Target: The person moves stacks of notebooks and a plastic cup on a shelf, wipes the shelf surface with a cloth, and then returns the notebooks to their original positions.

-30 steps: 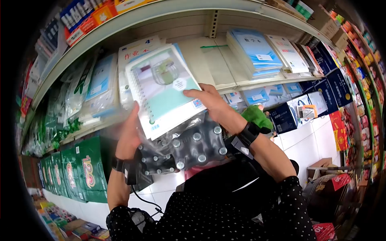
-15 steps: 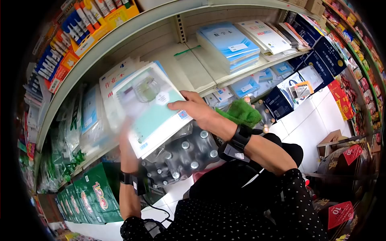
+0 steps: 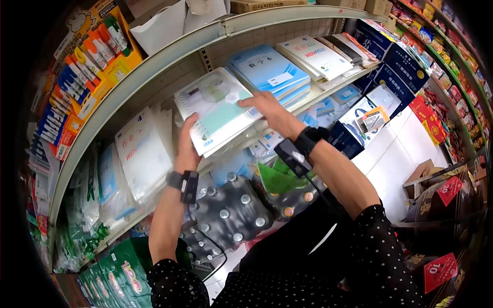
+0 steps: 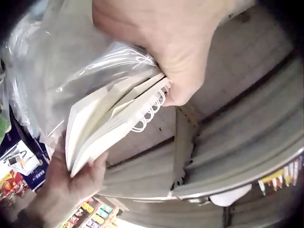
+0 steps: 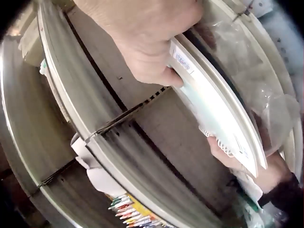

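A stack of spiral notebooks (image 3: pixel 218 110) with a pale green and white cover is held between both hands, over the shelf edge. My left hand (image 3: pixel 188 146) grips its lower left side by the spiral binding, thumb on top. My right hand (image 3: pixel 272 113) grips the right side, thumb on the cover. The left wrist view shows the white coil and page edges of the notebooks (image 4: pixel 111 121) with clear plastic beside them. In the right wrist view the right hand (image 5: pixel 147 47) pinches one end of the notebooks (image 5: pixel 213 104).
Blue exercise books (image 3: pixel 267 72) lie on the shelf behind the notebooks, with white books (image 3: pixel 316 56) to their right. More white books (image 3: pixel 141 154) stand at the left. Bottle packs (image 3: pixel 231 205) and a green cloth (image 3: pixel 282 177) are below. A pen display (image 3: pixel 92 61) is upper left.
The held notebooks have moved right, away from the white books at the left and up to the blue ones. My left hand came along, and the head view has shifted.
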The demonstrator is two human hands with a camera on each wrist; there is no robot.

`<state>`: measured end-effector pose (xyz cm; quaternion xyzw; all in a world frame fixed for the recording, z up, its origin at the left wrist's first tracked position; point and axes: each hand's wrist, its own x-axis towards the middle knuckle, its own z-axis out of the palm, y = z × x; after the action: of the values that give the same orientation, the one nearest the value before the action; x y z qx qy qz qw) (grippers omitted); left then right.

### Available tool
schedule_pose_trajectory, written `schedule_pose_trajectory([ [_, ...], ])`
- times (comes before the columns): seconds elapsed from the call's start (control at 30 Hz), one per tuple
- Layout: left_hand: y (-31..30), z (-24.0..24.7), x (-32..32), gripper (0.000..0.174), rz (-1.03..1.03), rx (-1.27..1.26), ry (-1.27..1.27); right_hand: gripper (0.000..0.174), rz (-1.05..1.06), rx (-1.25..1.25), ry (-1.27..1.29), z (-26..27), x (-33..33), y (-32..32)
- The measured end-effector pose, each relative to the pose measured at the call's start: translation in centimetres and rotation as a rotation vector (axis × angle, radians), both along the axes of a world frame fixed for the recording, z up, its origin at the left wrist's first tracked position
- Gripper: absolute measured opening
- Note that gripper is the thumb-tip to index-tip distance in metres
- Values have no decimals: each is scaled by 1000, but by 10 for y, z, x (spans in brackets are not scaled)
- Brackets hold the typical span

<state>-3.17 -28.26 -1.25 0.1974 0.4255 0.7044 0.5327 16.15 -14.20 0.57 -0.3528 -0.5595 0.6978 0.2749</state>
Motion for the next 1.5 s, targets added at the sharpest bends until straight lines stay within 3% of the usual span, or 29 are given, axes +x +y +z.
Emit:
schedule_pose_trajectory([
  [0.03, 9, -4, 0, 47, -9, 50, -17, 54, -88, 21, -96, 25, 5, -10],
  [0.13, 33, -13, -1, 51, -2, 17, -40, 58, -99, -31, -107, 16, -6, 11],
  [0.17, 40, -22, -6, 54, -22, 3, -44, 51, -94, 5, -111, -18, -19, 36],
  [0.27, 55, -53, -20, 52, -32, -46, -58, 51, 9, 163, -209, -42, -22, 52],
  [0.37, 56, -65, -20, 45, -30, -92, -151, 53, -100, 414, -473, -78, -37, 66],
  [0.5, 59, -81, -32, 41, -121, -126, -154, 52, -176, 545, -514, -83, -36, 52],
  [0.8, 61, -81, -28, 42, 1, -99, 5, 45, -372, 731, -416, -90, -31, 34],
  [0.97, 68, -93, -30, 36, -46, -71, 87, 47, -293, 770, -400, -58, 0, -12],
  [1.07, 79, -106, -38, 66, 1, -115, 117, 49, -285, 1416, -678, -50, 10, -43],
  [1.1, 81, -112, -43, 78, -33, -116, 106, 49, -186, 1427, -600, -50, 9, -48],
  [1.2, 87, -119, -52, 82, -67, -160, 245, 51, 86, 1359, -442, -56, 0, -58],
  [1.3, 88, -120, -73, 81, -21, -354, 689, 52, 242, 1181, -464, -66, -8, -56],
  [1.4, 66, -60, -86, 82, -283, -643, 910, 53, 301, 1114, -486, -62, -4, -55],
  [1.43, 61, -56, -89, 64, -234, -615, 790, 52, 308, 1117, -490, -64, -4, -54],
  [1.5, 56, -54, -94, 53, -230, -448, 670, 51, 326, 1123, -504, -66, -3, -54],
])
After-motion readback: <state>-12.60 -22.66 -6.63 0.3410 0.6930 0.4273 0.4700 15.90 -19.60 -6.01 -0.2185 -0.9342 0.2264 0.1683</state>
